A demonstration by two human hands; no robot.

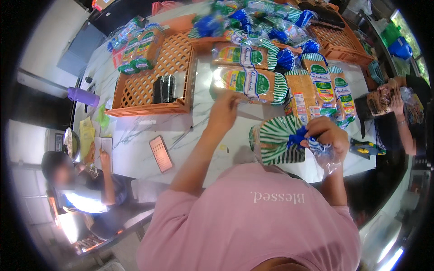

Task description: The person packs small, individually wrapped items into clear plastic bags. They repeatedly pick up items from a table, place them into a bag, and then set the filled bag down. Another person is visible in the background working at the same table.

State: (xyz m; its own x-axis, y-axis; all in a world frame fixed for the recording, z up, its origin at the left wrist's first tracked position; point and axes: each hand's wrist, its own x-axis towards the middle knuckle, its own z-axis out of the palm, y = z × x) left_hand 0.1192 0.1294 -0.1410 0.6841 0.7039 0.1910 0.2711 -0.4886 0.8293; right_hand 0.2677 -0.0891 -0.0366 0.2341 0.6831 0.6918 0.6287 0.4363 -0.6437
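Pinching the striped bread bag (278,140) shut, your right grip (326,134) closes on its neck; your left grip (223,110) touches a loaf (251,83), closure unclear.

The bench (149,131) is white marble veined with thin grey lines. The loaf bag (278,140) by the right hand (326,134) is striped green and white, with a blue twist at its neck. The stacked bread loaves (253,83) wear clear wrappers with green-and-white stripes, green oval labels and yellow patches over tan crust. The plastic lattice crate (156,77) is orange, as is the second crate (339,43). A phone (161,153) has a pinkish-orange face. A bottle (82,96) at the bench edge is purple. The person's shirt (253,221) is plain pink with white lettering.
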